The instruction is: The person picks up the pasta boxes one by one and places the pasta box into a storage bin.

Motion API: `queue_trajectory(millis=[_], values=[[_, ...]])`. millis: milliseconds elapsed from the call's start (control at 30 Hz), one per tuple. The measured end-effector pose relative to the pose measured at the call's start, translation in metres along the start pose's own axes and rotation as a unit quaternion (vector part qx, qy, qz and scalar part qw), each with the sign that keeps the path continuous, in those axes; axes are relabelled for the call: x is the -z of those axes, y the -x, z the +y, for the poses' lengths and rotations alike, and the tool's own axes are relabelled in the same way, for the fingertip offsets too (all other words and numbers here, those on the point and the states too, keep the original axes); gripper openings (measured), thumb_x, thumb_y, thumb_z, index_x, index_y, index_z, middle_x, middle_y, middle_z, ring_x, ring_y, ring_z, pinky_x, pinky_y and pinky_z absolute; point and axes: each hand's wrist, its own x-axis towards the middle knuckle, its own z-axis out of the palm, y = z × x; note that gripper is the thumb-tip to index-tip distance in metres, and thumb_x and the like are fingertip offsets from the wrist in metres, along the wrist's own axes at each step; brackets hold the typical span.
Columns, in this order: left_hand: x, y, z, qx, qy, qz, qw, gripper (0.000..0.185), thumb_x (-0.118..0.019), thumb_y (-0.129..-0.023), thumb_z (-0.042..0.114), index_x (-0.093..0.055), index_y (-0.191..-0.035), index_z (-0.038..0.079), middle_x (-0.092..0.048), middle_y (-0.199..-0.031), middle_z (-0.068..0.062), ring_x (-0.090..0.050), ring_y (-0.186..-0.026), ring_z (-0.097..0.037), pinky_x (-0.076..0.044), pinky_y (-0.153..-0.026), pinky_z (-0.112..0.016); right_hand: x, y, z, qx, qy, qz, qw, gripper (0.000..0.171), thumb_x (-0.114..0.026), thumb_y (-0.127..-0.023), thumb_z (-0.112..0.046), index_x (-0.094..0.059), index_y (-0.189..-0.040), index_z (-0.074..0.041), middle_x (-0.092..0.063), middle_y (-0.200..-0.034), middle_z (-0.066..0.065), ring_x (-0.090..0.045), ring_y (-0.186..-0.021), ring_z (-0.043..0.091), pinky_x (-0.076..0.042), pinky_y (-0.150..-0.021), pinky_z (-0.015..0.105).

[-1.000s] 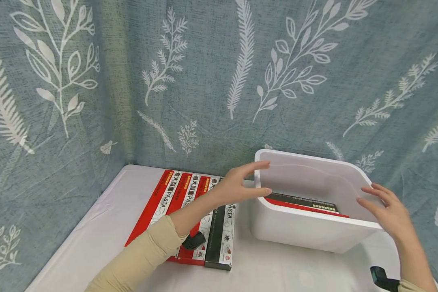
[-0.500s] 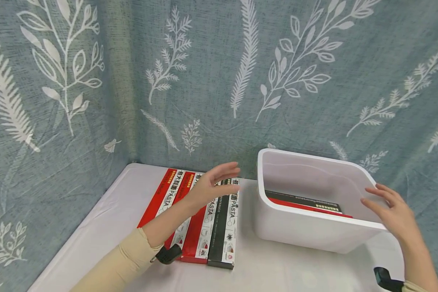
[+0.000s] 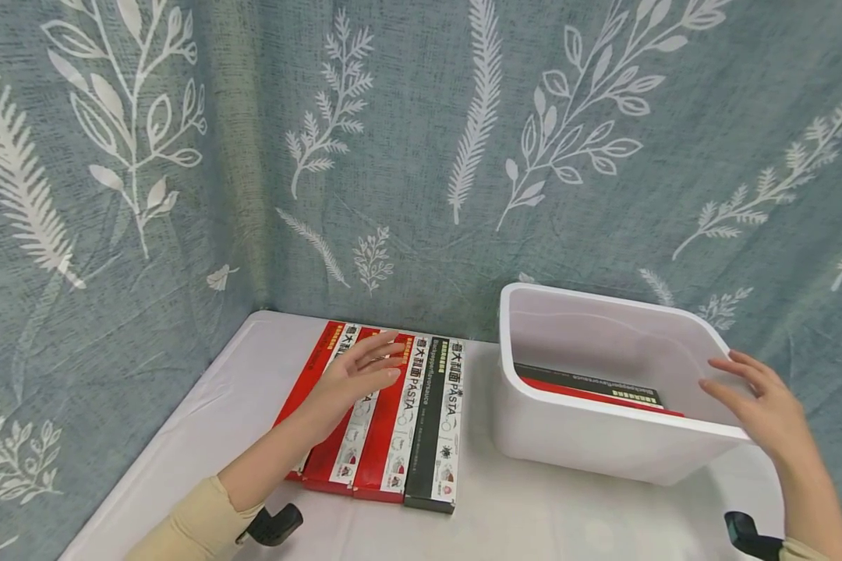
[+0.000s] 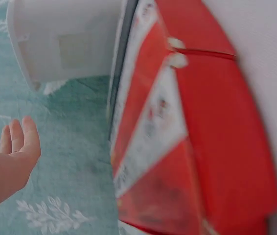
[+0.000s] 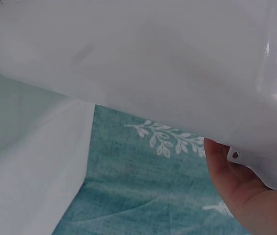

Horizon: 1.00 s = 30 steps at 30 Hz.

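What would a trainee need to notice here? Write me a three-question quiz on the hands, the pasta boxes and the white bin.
1. True or false: the left hand is open above the row of pasta boxes lying on the table.
2. What does the right hand touch? A) a red pasta box B) the near right corner of the white bin C) the leaf-print curtain
3. Fill in: the rightmost box in the row on the table is mostly ____ in colour.

Key: 1 true. 2 B. 3 black; that is the black pasta box at the row's right end. More boxes already lie inside the bin.
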Motion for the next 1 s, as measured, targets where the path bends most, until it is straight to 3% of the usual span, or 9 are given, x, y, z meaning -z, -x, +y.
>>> queue_trajectory(millis=[300,467,600,733,867,1000], values=[[0.027,0.023,-0.01,0.026,-0.027,0.061,0.9974,0.061,-0.066,-0.093,0.019,-0.04,-0.147,0.013,-0.046,-0.145,-0.013,-0.052,-0.126,-0.023,-0.047,-0.095,-0.026,-0.001,0.0,0.0,-0.007,0.003,-0.003,1.0,0.068,-0.054,-0.098,-0.043,-0.041,-0.142,0.007,-0.01,-0.158,0.028,-0.005,-0.138,0.058,-0.017,-0.092,0.08],[0.042,0.038,-0.014,0.027,-0.052,0.085,0.9946,0.062,-0.065,-0.094,0.017,-0.037,-0.149,0.01,-0.044,-0.146,-0.016,-0.054,-0.121,-0.011,-0.047,-0.093,-0.022,0.0,0.0,0.0,-0.006,0.004,-0.004,1.0,0.069,-0.054,-0.098,-0.044,-0.041,-0.142,0.007,-0.009,-0.158,0.028,-0.004,-0.138,0.058,-0.016,-0.093,0.081],[0.054,0.051,-0.014,0.024,-0.08,0.104,0.991,0.062,-0.065,-0.094,0.018,-0.037,-0.149,0.009,-0.05,-0.142,-0.008,-0.051,-0.122,-0.009,-0.045,-0.093,-0.017,0.001,0.0,0.0,-0.001,0.006,-0.005,1.0,0.069,-0.054,-0.097,-0.044,-0.04,-0.142,0.007,-0.009,-0.158,0.028,-0.004,-0.137,0.059,-0.016,-0.092,0.081],[0.063,0.062,-0.015,0.021,-0.115,0.115,0.9865,0.063,-0.066,-0.093,0.018,-0.037,-0.149,0.009,-0.052,-0.14,-0.005,-0.046,-0.128,-0.016,-0.043,-0.092,-0.015,0.002,0.001,0.001,0.005,0.005,-0.014,1.0,0.07,-0.055,-0.097,-0.044,-0.04,-0.143,0.006,-0.009,-0.158,0.027,-0.006,-0.137,0.059,-0.017,-0.092,0.08],[0.07,0.069,-0.017,0.015,-0.158,0.119,0.9801,0.065,-0.065,-0.093,0.015,-0.035,-0.149,0.005,-0.045,-0.144,-0.018,-0.04,-0.132,-0.028,-0.041,-0.092,-0.012,0.002,0.001,0.001,0.012,0.003,-0.018,1.0,0.069,-0.055,-0.097,-0.044,-0.04,-0.143,0.006,-0.009,-0.158,0.027,-0.006,-0.137,0.06,-0.018,-0.092,0.079],[0.074,0.072,-0.019,0.035,-0.189,0.12,0.974,0.071,-0.068,-0.091,0.017,-0.031,-0.151,0.005,-0.038,-0.148,-0.02,-0.035,-0.135,-0.034,-0.042,-0.099,-0.021,0.003,0.001,0.002,0.014,0.004,-0.019,1.0,0.069,-0.055,-0.097,-0.044,-0.04,-0.143,0.006,-0.009,-0.158,0.027,-0.006,-0.136,0.06,-0.018,-0.092,0.079]])
